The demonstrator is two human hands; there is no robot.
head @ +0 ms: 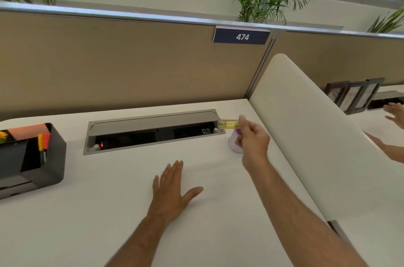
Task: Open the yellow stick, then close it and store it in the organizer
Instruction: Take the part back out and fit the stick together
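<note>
Standing at the far left of the white worktop (122, 196): the dark grey box-shaped desk organizer (47, 168), already holding orange and red-yellow items in its compartments, with no yellow stick inside yet. Further right, set into the surface: a long grey cable hatch (153, 131) with its lid raised. Near the middle, resting flat, palm down, fingers spread, holding nothing: the left hand (172, 188). To the right, lifted above the surface just beside the right end of the hatch: the right hand (253, 137), pinching between thumb and fingertips one end of the short translucent yellow plastic stick (228, 124), held about level and pointing left. Partly hidden behind this hand: a clear round purple-tinted cup-like object (235, 146); not possible to tell more. Blurred, so cannot tell whether a cap sits on the stick. Judging from this: stick picked up only, well apart from the organizer. Probably still to do: opening, most likely with help of the free left hand, closing again, then carrying across the whole worktop to the organizer.
</note>
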